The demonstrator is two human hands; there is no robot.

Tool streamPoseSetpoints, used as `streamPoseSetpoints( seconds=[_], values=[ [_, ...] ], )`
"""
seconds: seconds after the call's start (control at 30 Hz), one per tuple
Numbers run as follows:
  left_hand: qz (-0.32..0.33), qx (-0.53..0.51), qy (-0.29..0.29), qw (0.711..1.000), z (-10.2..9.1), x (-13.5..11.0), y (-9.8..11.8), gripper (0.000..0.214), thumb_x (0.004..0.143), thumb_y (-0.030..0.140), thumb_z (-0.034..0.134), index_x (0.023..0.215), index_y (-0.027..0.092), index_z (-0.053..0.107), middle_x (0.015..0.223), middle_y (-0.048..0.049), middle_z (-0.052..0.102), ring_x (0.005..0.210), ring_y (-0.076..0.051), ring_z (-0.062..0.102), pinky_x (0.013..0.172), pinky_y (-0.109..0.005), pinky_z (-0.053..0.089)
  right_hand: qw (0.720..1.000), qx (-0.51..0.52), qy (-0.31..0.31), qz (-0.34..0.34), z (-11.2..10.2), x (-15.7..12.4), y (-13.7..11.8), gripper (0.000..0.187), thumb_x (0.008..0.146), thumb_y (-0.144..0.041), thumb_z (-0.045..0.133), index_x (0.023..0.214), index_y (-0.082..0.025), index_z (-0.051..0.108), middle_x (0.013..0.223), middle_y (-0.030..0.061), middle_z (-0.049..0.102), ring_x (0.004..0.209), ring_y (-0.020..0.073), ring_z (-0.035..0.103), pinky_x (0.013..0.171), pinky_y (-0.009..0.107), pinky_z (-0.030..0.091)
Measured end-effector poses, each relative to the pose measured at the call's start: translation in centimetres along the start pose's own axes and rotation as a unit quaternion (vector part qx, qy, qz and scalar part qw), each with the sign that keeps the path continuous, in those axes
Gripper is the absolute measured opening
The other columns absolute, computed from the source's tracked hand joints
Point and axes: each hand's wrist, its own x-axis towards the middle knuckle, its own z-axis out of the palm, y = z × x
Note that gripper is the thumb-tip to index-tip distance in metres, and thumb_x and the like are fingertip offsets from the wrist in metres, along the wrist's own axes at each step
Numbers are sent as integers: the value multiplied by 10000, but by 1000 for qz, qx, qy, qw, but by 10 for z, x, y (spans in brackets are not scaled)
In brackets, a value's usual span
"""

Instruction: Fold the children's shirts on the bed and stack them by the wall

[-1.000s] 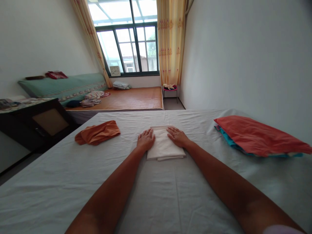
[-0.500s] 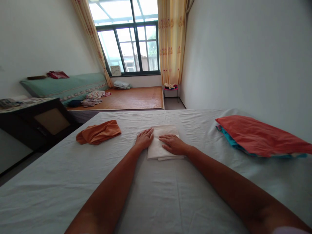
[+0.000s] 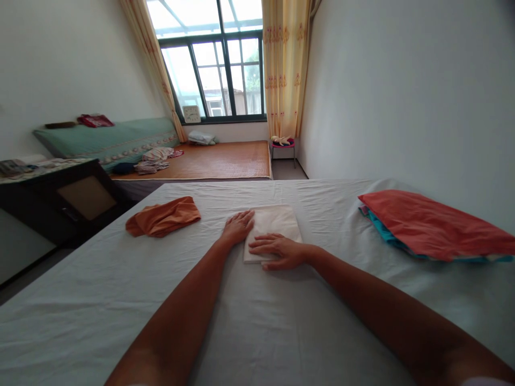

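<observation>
A folded cream cloth (image 3: 276,222) lies flat in the middle of a bed covered with a white sheet (image 3: 257,321). My left hand (image 3: 238,227) rests open on the cloth's left edge, fingers stretched forward. My right hand (image 3: 277,251) lies open across the cloth's near edge, fingers flat and pointing left. Neither hand grips the cloth.
A crumpled orange cloth (image 3: 163,216) lies on the sheet to the left. A stack of folded cloths, red on top of blue (image 3: 426,228), sits at the right by the wall. A dark cabinet (image 3: 60,198) stands left of the bed. Beyond is a second bed with a mat (image 3: 213,161).
My right hand has slid from the cloth's right side down to its near edge, turning its fingers leftward. My left hand has stayed on the left edge.
</observation>
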Motion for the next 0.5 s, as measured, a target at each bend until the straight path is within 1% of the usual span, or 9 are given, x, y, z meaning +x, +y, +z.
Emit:
streamPoseSetpoints(
  seconds=[0.1, 0.23, 0.3, 0.33, 0.37, 0.4, 0.43, 0.47, 0.5],
  values=[
    [-1, -8, 5, 1000, 1, 0, -1, 520, 955, 472, 275, 1448, 338, 369, 1519, 22, 360, 1395, -224, 316, 1138, -434, 223, 998, 51, -24, -24, -3, 1, -11, 511, 887, -449, 568, 1383, -365, 476, 1459, -30, 447, 1417, 190, 264, 1167, 388, 108],
    [-3, -5, 3, 1000, 0, -1, -1, 518, 957, 460, 273, 1448, 329, 370, 1523, 16, 353, 1399, -226, 307, 1140, -433, 212, 993, 97, -42, -46, -5, 2, -23, 402, 861, -412, 621, 1260, -369, 603, 1433, -37, 480, 1410, 194, 282, 1167, 390, 98],
    [-2, -4, 1, 1000, -1, -1, 0, 526, 958, 461, 259, 1454, 320, 364, 1524, 9, 351, 1399, -233, 307, 1137, -442, 214, 989, 119, -57, -63, -5, 3, -26, 357, 867, -413, 612, 1217, -350, 638, 1375, -31, 545, 1385, 189, 335, 1165, 377, 125],
    [-1, -4, 1, 1000, -1, -1, 0, 530, 958, 465, 253, 1456, 319, 360, 1524, 8, 351, 1400, -236, 305, 1136, -447, 216, 987, 135, -56, -68, -5, 4, -25, 341, 883, -419, 586, 1205, -328, 648, 1327, -22, 590, 1354, 183, 390, 1156, 361, 173],
    [-1, -4, 0, 1000, -1, -1, 0, 532, 958, 468, 250, 1458, 320, 356, 1524, 8, 352, 1400, -237, 304, 1134, -449, 218, 986, 150, -37, -64, -4, 5, -24, 337, 905, -426, 546, 1198, -299, 655, 1272, -10, 631, 1305, 177, 458, 1135, 341, 241],
    [-2, -3, 0, 1000, 0, -1, 1, 532, 958, 468, 249, 1459, 323, 353, 1524, 10, 352, 1400, -237, 304, 1133, -450, 219, 986, 157, 2, -48, -3, 6, -21, 351, 929, -431, 499, 1198, -269, 656, 1228, 6, 658, 1246, 172, 520, 1101, 324, 308],
    [-2, -2, 0, 1000, 0, -1, 1, 531, 958, 465, 249, 1459, 325, 351, 1524, 13, 353, 1400, -236, 303, 1133, -451, 219, 986, 152, 59, -21, -1, 7, -16, 374, 949, -430, 453, 1204, -241, 650, 1205, 23, 670, 1193, 170, 562, 1067, 314, 359],
    [-3, 0, 1, 1000, 0, -1, 1, 530, 958, 462, 249, 1460, 326, 349, 1524, 15, 352, 1400, -235, 302, 1133, -451, 219, 984, 130, 124, 17, 1, 7, -9, 395, 964, -422, 414, 1216, -218, 640, 1206, 40, 668, 1164, 170, 580, 1047, 316, 386],
    [-2, 1, 2, 1000, 1, -1, 1, 529, 958, 459, 249, 1460, 325, 349, 1525, 16, 350, 1399, -236, 303, 1133, -452, 219, 978, 92, 180, 58, 3, 7, 0, 411, 972, -408, 388, 1238, -200, 622, 1230, 57, 654, 1171, 175, 571, 1052, 329, 385]
  ],
)
